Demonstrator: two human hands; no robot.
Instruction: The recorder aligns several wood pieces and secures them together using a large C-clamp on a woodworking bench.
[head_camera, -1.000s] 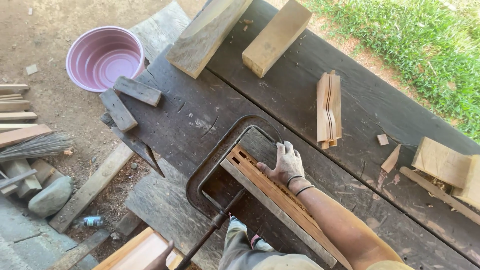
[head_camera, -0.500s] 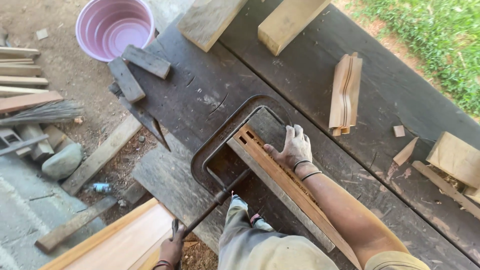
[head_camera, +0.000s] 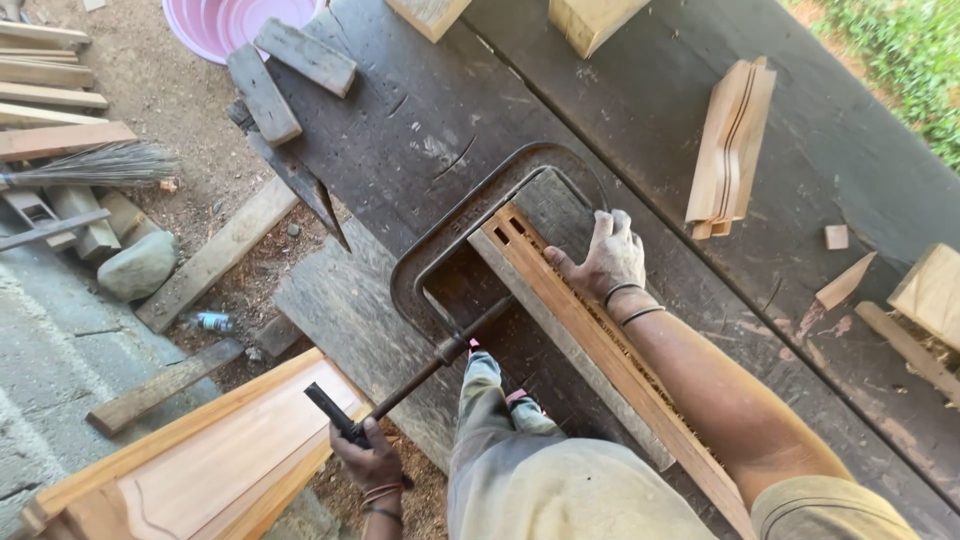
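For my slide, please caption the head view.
Right hand steadies a wooden rail inside a clamp; left hand grips its handle.

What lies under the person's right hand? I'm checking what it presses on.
The right hand rests on a long grooved wooden strip lying on the dark plank bench, inside the big iron clamp. The palm hides the contact.

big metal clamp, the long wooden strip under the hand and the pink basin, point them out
big metal clamp (head_camera: 470, 215): head view, on its curved upper frame.
long wooden strip (head_camera: 560, 300): head view, on its bare top face beside the right hand.
pink basin (head_camera: 225, 25): head view, on its inner wall.
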